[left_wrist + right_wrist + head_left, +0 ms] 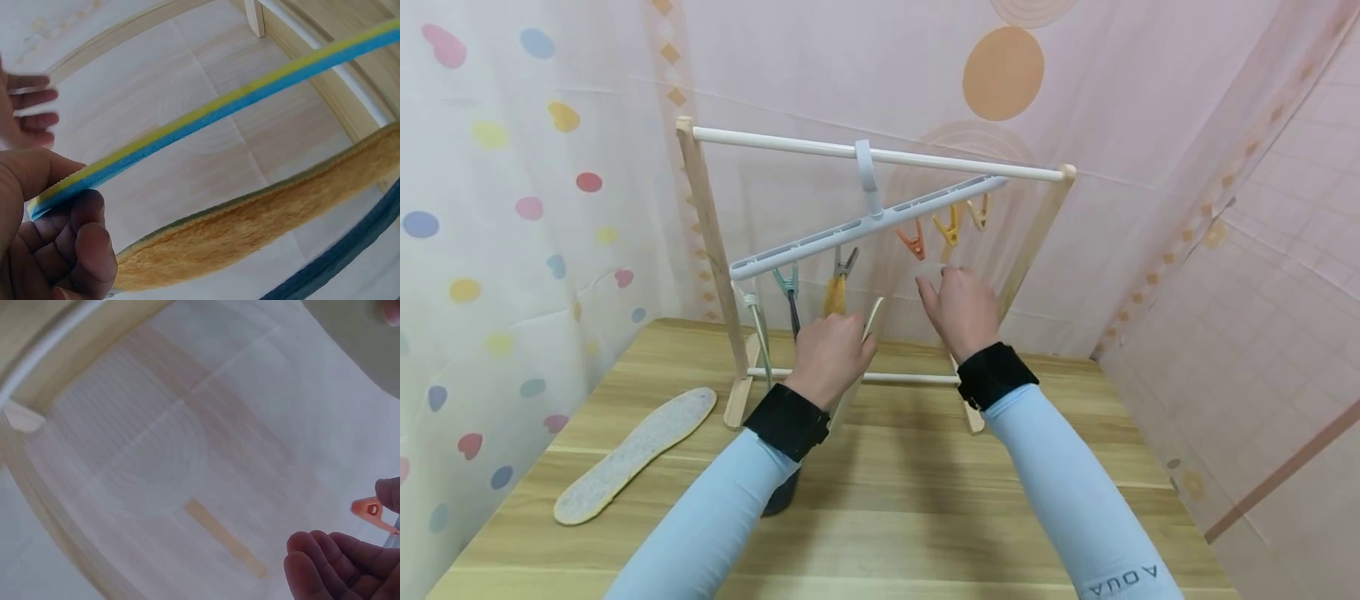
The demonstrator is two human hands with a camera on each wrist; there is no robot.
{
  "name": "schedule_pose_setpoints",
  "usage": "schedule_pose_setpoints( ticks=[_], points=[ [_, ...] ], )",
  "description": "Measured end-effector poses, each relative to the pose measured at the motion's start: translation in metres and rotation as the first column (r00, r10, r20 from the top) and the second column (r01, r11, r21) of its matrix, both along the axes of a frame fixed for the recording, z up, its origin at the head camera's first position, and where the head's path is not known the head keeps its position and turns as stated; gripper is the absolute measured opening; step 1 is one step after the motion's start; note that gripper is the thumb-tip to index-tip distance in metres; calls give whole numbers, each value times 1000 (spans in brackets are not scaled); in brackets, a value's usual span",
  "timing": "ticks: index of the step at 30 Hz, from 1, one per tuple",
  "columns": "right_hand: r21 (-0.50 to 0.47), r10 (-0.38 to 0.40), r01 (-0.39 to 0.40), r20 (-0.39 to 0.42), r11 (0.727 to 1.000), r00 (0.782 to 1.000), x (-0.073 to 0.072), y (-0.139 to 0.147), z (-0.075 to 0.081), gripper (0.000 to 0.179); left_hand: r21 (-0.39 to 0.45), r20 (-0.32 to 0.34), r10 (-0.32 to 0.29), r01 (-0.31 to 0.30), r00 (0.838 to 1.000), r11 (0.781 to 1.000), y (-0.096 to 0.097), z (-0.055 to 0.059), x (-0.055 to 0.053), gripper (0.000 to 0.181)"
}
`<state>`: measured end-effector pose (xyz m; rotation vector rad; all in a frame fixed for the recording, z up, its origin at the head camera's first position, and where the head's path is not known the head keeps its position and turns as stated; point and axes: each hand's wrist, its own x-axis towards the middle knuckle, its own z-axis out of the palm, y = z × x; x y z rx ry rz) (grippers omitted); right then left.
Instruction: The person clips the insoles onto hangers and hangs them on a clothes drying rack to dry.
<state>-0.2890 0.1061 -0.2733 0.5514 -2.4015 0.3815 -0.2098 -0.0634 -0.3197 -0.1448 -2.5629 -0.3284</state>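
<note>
My left hand (831, 354) pinches one end of an insole (219, 109) with a yellow and blue edge, held edge-on with its length hanging down. My right hand (964, 308) is just below an orange clip (913, 242), its fingers loosely bent and holding nothing. In the right wrist view the thumb overlaps that clip (370, 511). Beside my left hand, a fuzzy orange-yellow insole (250, 231) hangs from a grey clip (846, 262). A dark insole (793, 312) hangs from a teal clip (788, 281). Farther left, a pale green insole (760, 337) hangs from a white clip (748, 297).
A pale grey-blue clip hanger (820, 243) hooks over the white rod (775, 142) of a wooden rack (707, 217), tilted down to the left. Yellow (951, 227) and cream clips (979, 213) dangle at its right. A grey insole (640, 454) lies on the wooden table (880, 517).
</note>
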Motion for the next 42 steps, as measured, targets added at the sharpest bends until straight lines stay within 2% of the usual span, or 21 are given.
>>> schedule_pose_setpoints(
  ticks=[4,9,13,16,21,25,32,38,42],
  points=[
    [3,-15,15,-17,1000,1000,-7,-8,16,54,-1,-7,13,-13,1000,1000,4,4,-5,42],
    [-6,-30,30,28,1000,999,-15,-20,29,57,-5,14,25,-25,1000,1000,8,7,-12,47],
    [-18,-57,58,59,998,997,-19,-29,34,59,-23,36,53,-52,998,998,10,8,-15,45],
    [-19,-69,71,80,997,994,-22,-34,37,62,-34,28,67,-66,997,997,12,8,-17,41],
    [-19,-65,67,101,998,993,-26,-41,40,64,-33,-1,41,-41,999,999,14,7,-18,39],
    [-30,-43,45,72,999,996,-28,-44,43,61,-30,-24,35,-35,999,999,17,7,-20,39],
    [10,-33,33,-7,999,999,-26,-43,53,43,-59,-81,34,-39,996,998,22,12,-23,37],
    [45,-58,60,-59,997,997,-22,-39,57,47,-119,-133,40,-56,990,991,27,13,-29,40],
    [76,-81,86,-63,993,995,-17,-37,59,53,-148,-116,53,-70,992,986,33,15,-31,43]
  ],
)
